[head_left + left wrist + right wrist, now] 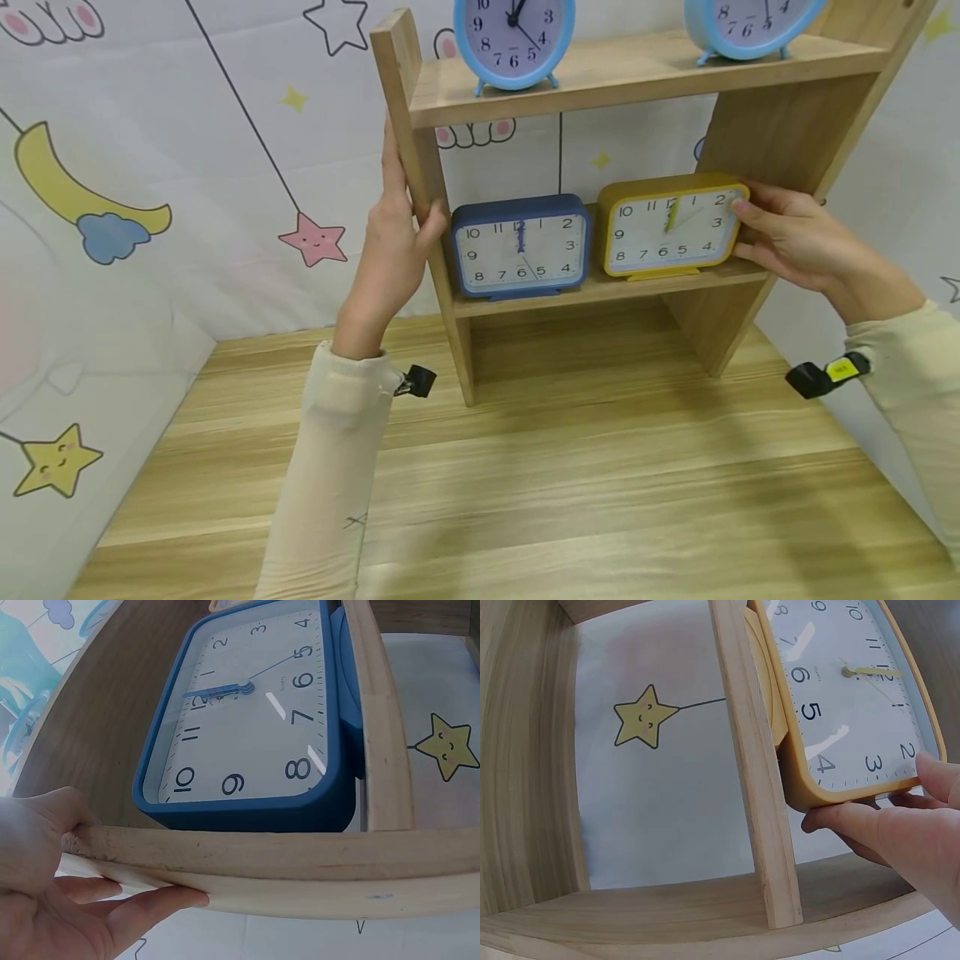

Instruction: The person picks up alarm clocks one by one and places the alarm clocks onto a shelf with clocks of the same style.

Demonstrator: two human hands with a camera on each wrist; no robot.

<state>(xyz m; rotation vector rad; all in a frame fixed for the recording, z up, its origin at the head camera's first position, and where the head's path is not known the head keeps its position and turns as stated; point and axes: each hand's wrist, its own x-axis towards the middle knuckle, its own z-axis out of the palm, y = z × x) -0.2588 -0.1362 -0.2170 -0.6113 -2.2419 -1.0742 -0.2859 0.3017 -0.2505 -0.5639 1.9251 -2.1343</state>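
Note:
A wooden shelf point(645, 96) stands upright, and my left hand point(396, 246) grips its left side panel. In the left wrist view the fingers point(154, 907) lie along the panel's outer face, with the thumb over its front edge. My right hand point(798, 237) holds the right end of a yellow alarm clock point(611, 221) on the middle board. Its thumb point(936, 774) presses the clock's front near the 2, while other fingers reach beneath and behind that end. Left of it on the same board stands a blue rectangular alarm clock point(517, 208), close to my left hand.
On the upper board stand two light-blue round clocks, one at left point(517, 79) and one at right point(742, 50), cut off by the frame. The shelf rests on a wood-grain table point(525, 492). White printed cloth point(225, 208) hangs behind and at the sides.

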